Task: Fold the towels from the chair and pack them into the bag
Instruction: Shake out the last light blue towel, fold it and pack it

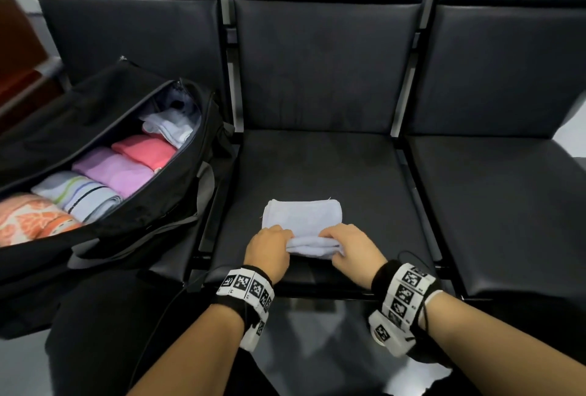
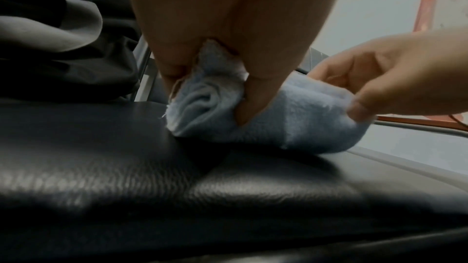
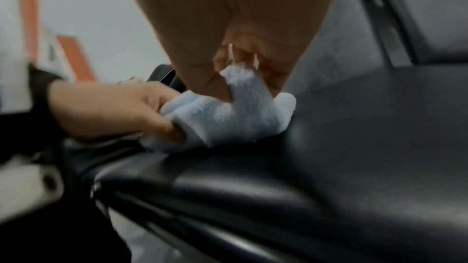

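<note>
A pale blue towel [image 1: 301, 218] lies on the middle black chair seat [image 1: 317, 167], its near end rolled up. My left hand [image 1: 269, 251] grips the left end of the roll [image 2: 210, 97], thumb and fingers curled round it. My right hand [image 1: 352, 253] grips the right end [image 3: 243, 107] the same way. The far half of the towel lies flat on the seat. An open black bag [image 1: 104, 103] stands on the left seat with several rolled towels inside, among them a pink one [image 1: 146, 149], a lilac one [image 1: 114, 170] and a striped one [image 1: 79, 195].
Black seats [image 1: 507, 189] run right of the towel, with padded backrests [image 1: 323, 65] behind. A metal frame bar [image 1: 236, 88] separates bag seat and middle seat. Bag straps [image 1: 206, 186] hang over the seat edge. My dark-clothed legs [image 1: 104, 332] are below.
</note>
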